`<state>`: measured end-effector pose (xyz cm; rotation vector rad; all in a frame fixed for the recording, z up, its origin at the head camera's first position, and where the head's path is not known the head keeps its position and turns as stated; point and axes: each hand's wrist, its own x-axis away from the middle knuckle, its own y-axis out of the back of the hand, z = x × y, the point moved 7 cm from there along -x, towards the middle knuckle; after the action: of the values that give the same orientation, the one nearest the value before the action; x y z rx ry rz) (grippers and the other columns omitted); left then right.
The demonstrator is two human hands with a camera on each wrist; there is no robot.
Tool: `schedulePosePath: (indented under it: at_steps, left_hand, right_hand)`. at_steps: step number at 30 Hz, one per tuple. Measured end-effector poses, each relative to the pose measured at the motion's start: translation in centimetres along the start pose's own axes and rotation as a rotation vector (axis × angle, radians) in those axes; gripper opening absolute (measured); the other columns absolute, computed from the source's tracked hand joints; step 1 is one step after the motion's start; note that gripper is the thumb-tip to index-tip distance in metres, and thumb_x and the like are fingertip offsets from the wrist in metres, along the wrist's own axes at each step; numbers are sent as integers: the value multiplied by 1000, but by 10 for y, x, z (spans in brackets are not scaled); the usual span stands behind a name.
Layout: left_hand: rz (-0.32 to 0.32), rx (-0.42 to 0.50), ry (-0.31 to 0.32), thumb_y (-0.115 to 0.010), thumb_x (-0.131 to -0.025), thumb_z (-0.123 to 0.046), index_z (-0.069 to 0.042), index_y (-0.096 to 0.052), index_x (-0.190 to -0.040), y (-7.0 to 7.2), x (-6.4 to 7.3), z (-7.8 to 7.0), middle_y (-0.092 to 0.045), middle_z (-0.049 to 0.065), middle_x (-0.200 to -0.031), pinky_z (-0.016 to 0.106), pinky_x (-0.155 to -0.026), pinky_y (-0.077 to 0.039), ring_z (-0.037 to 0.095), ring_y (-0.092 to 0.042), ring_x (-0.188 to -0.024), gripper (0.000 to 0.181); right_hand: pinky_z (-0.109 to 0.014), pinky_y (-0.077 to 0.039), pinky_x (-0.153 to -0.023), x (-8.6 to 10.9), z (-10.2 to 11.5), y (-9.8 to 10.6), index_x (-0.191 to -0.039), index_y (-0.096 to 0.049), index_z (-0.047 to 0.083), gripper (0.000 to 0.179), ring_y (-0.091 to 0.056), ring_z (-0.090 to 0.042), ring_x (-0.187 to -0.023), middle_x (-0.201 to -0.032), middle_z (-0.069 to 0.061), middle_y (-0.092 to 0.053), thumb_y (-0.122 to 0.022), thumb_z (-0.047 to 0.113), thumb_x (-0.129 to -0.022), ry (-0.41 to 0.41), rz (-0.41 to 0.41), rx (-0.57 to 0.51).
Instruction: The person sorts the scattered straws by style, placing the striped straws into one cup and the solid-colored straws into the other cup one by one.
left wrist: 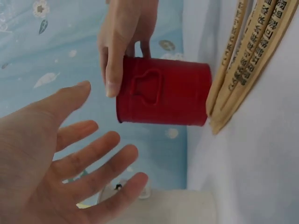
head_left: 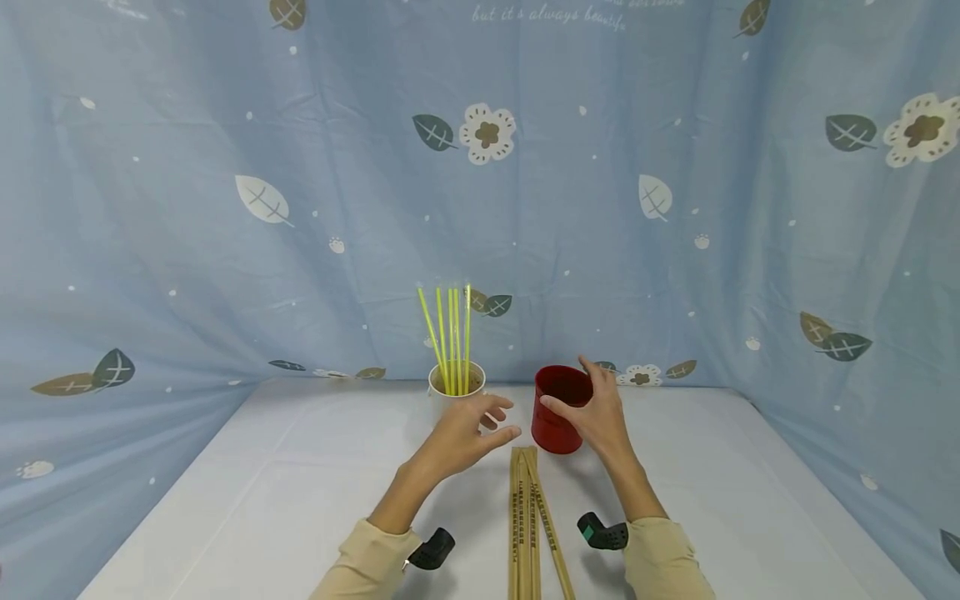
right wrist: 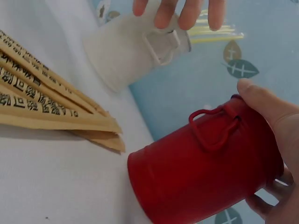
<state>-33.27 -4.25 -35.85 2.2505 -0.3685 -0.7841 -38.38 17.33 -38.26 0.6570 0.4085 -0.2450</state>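
Head view puts a red can (head_left: 555,429) toward the back of the white table (head_left: 300,467), a little right of a white can (right wrist: 119,53) that holds thin yellow sticks (head_left: 454,333). The right hand (head_left: 600,417) grasps the red can near its mouth, thumb on one side and fingers round the other; whether the base touches the table I cannot tell. The left hand (head_left: 461,433) holds nothing: its fingers are spread and relaxed, in front of the white can, with a gap between it and the red one. Flat paper-wrapped strips (head_left: 525,517) lie on the table between the forearms, their far ends near the red can. By its look, the can is thin painted metal, so it should be light for its size, stiff and hard to break, though a hard squeeze might dent the wall. Its smooth coat could slip under dry fingertips; the rim gives them an edge to catch on. A grip across the upper wall suits it, clear of the small wire handle (right wrist: 215,147), which looks loose enough to swing and would steady it poorly.
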Motion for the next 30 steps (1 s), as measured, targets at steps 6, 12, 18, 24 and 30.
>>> schedulePosePath:
  at_steps: [6, 12, 18, 24, 30]
  left_hand:
    - [43, -105, 34, -69, -91, -37, -12, -68, -118, -10, -1, 2, -73, 8, -102, 27, -76, -57, 18, -71, -84, 37]
    - [104, -141, 64, -72, -89, -33, -8, -70, -113, -24, 1, 9, -75, 11, -96, 25, -71, -54, 21, -72, -83, 35]
    - [182, -117, 122, -76, -86, -31, -5, -68, -115, -34, 5, 14, -74, 11, -95, 25, -69, -52, 23, -69, -87, 40]
    - [278, -34, 253, -79, -83, -26, -2, -65, -122, -46, 11, 18, -73, 14, -100, 24, -61, -52, 17, -68, -76, 48]
    - [288, 95, 346, -81, -80, -15, 3, -63, -122, -57, 17, 22, -70, 15, -94, 26, -52, -53, 21, -68, -57, 49]
  right_hand:
    - [-56, -47, -101, 0, -12, -7, -156, -21, 9, 110, -44, -34, -133, -151, -17, -39, -83, 49, -75, -39, 49, -12]
    - [-55, -47, -101, -1, -18, -9, -157, -17, 9, 114, -43, -34, -134, -151, -16, -39, -83, 50, -73, -68, 60, -44]
    - [-56, -46, -103, 0, -21, -12, -157, -16, 8, 116, -42, -35, -135, -152, -16, -38, -83, 52, -73, -111, 97, -63]
    - [-55, -47, -102, 1, -21, -14, -156, -18, 9, 113, -43, -34, -134, -151, -15, -40, -83, 51, -73, -106, 118, -65]
    - [-55, -48, -100, 2, -20, -15, -155, -21, 9, 111, -44, -34, -133, -149, -15, -41, -84, 48, -72, -82, 119, -62]
